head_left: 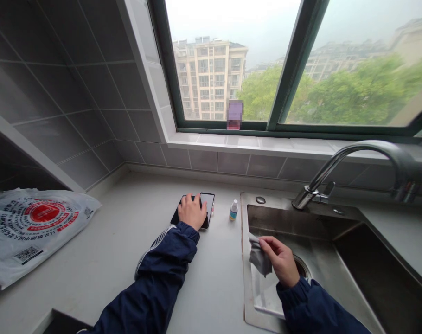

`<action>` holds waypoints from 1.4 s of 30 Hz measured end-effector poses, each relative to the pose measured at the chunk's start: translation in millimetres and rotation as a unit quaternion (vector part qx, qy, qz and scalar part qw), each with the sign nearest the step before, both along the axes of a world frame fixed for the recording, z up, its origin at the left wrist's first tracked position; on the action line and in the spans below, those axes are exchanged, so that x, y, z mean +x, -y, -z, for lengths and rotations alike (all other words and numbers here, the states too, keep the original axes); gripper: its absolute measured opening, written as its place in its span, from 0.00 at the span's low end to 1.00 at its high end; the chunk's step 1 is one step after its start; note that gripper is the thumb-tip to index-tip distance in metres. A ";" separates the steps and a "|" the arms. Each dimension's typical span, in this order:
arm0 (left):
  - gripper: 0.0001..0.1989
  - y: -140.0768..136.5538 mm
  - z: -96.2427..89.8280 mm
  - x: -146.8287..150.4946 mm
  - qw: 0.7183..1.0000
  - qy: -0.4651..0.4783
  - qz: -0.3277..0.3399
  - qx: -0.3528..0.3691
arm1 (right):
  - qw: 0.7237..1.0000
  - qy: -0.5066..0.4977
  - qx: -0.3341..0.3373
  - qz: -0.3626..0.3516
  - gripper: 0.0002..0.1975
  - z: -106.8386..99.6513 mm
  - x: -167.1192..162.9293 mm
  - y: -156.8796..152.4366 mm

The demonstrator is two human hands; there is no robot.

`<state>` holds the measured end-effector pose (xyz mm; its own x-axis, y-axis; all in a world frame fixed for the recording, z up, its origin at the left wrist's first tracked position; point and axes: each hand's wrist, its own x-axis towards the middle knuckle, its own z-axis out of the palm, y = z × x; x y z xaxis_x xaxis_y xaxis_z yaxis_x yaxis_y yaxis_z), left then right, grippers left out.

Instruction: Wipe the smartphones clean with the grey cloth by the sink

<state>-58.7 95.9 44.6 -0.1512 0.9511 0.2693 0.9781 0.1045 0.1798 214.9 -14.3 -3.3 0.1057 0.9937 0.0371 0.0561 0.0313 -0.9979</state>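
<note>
My left hand [192,212] is curled over a flat black object [175,219] on the white counter. Its fingers hide much of that object, so I cannot tell its kind. Partly under the hand, to its right, lies a phone [208,200] with a pale, reflecting screen. My right hand [279,259] pinches a small grey cloth [260,258] between thumb and fingers, above the near left part of the sink. The cloth hangs down in folds. Between the hands, a small white-capped bottle [233,210] with a blue and yellow label stands upright on the counter.
The steel sink [245,278] with its drain takes up the right side. A chrome faucet [304,197] arches over its back edge. A printed white plastic bag [40,227] lies on the counter [103,250] at left. Behind are a tiled wall and a window [228,60].
</note>
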 end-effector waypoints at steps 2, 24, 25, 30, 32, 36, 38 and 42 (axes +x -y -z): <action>0.24 0.9 3.8 -12.5 0.999 0.012 -0.034 0.004 | 1.000 -0.009 -0.005 0.004 0.18 1.3 0.6 -0.1; 0.42 1.3 2.7 -58.1 0.967 0.245 -0.075 0.006 | 0.968 -0.211 -0.138 -0.008 0.30 11.2 0.8 -8.0; 0.43 2.9 -2.1 -57.2 0.956 0.284 -0.076 0.017 | 0.967 -0.214 -0.138 -0.009 0.29 10.6 0.6 -8.0; 0.50 14.8 -20.1 -39.4 0.796 0.605 -0.004 -0.015 | 0.967 -0.219 -0.133 -0.010 0.27 7.4 -1.0 -7.1; 0.45 26.0 -21.1 -25.9 0.723 0.683 0.041 -0.090 | 0.967 -0.217 -0.130 -0.008 0.26 6.4 -0.5 -7.3; 0.30 55.3 -10.4 -0.8 0.564 0.784 0.122 -0.228 | 0.969 -0.216 -0.121 0.002 0.27 5.9 1.6 -8.8; 0.28 66.7 0.1 7.6 0.501 0.813 0.140 -0.261 | 0.970 -0.214 -0.118 0.007 0.28 6.2 2.1 -9.4; 0.27 78.2 19.9 20.1 0.410 0.854 0.144 -0.286 | 0.971 -0.211 -0.112 0.015 0.32 6.6 2.1 -9.9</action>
